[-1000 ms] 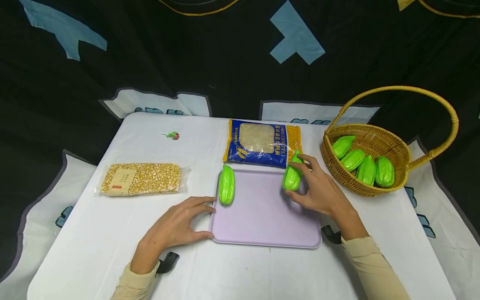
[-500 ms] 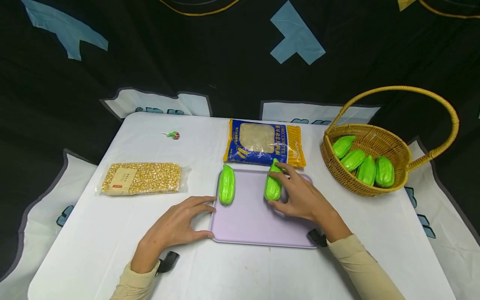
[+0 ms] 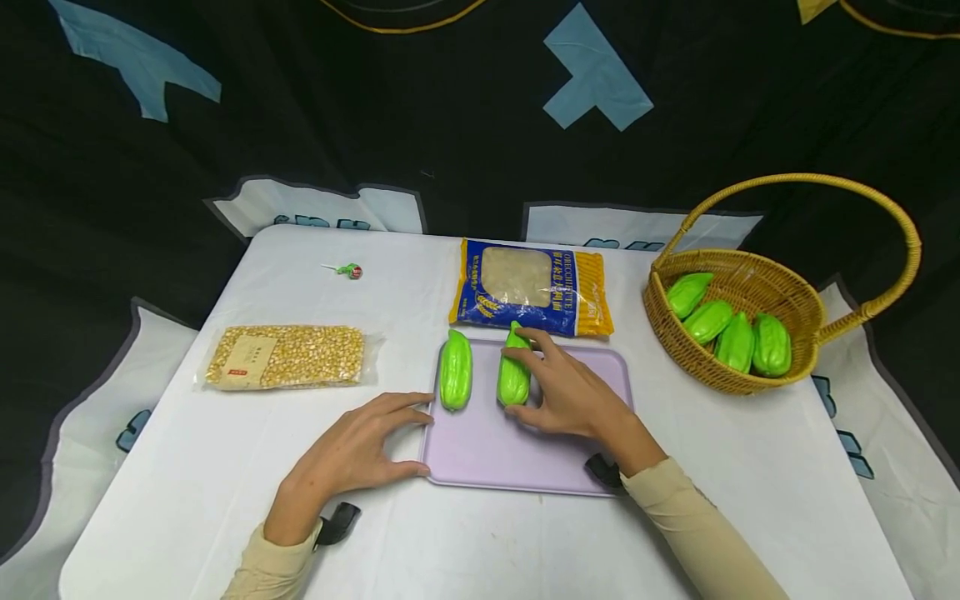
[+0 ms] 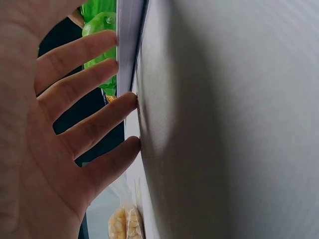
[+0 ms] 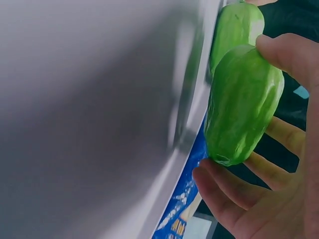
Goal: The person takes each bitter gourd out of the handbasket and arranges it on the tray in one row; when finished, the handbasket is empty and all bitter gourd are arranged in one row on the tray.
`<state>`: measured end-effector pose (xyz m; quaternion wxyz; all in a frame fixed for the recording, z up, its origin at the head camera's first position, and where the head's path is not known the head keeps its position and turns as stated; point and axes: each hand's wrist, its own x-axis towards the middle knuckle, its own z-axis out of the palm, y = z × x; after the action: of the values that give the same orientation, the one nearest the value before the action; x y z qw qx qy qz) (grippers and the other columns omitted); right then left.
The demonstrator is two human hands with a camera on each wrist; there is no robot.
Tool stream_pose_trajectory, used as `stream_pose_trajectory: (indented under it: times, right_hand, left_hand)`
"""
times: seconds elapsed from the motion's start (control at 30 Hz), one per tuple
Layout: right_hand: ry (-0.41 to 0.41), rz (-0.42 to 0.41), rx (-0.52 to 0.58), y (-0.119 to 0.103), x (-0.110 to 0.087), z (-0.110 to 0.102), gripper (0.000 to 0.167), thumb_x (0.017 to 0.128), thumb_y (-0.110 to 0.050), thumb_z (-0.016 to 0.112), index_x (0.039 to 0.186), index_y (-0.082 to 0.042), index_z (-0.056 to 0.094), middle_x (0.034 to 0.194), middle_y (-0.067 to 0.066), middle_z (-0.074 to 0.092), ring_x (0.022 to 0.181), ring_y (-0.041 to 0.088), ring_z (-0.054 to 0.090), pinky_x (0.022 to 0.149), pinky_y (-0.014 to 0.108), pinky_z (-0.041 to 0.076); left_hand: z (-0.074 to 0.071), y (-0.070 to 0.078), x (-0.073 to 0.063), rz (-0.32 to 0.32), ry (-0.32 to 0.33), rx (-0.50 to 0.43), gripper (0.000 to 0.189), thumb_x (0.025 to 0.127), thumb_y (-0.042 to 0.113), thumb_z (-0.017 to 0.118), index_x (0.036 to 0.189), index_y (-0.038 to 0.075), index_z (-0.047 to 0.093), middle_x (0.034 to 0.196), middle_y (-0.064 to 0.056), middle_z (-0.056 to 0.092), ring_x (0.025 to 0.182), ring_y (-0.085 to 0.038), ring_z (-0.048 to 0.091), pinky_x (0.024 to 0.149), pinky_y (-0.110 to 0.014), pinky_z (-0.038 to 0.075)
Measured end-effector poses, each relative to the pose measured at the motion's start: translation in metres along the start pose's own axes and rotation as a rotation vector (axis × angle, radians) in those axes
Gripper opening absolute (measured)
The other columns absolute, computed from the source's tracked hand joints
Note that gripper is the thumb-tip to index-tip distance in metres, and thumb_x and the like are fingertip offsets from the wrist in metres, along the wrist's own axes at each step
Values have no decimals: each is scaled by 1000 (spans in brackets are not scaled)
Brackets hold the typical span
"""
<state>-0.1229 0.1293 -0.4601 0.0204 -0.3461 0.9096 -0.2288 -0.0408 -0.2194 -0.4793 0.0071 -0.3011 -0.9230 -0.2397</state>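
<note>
My right hand (image 3: 564,383) pinches a bright green ribbed gourd (image 3: 512,379) by its ends, between thumb and fingers, over the middle of a lilac tray (image 3: 495,454). In the right wrist view the held gourd (image 5: 244,104) fills the space between thumb and fingertips. A second green gourd (image 3: 455,371) lies on the tray's left side, stem end toward the back, roughly parallel to the held one. My left hand (image 3: 360,450) rests at the tray's left edge with spread fingers. In the left wrist view its fingertips (image 4: 110,37) touch the tray's rim (image 4: 127,45).
At the back right stands a wicker basket (image 3: 663,329) with a tall handle, holding several green gourds. A blue and yellow pasta bag (image 3: 517,310) lies behind the tray. Corn kernels in a clear bag (image 3: 307,358) lie left, with a small lollipop (image 3: 348,270) behind.
My right hand has carried the gourd leftward from the tray's back right corner to its middle, close to the other gourd. The left hand has stayed at the tray's edge.
</note>
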Motion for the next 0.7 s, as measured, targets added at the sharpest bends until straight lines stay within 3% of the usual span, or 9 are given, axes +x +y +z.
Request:
stream_pose_trajectory:
  times: [0.7]
  right_hand:
    - [-54, -25, 21, -12, 22, 21, 83, 87, -47, 86, 156, -14, 53, 170, 11, 35, 142, 32, 56, 108, 45, 58]
  left_hand:
    - [0, -1, 0, 7, 1, 10, 65, 77, 59, 93, 127, 21, 77, 155, 5, 60, 142, -19, 58, 117, -41, 51]
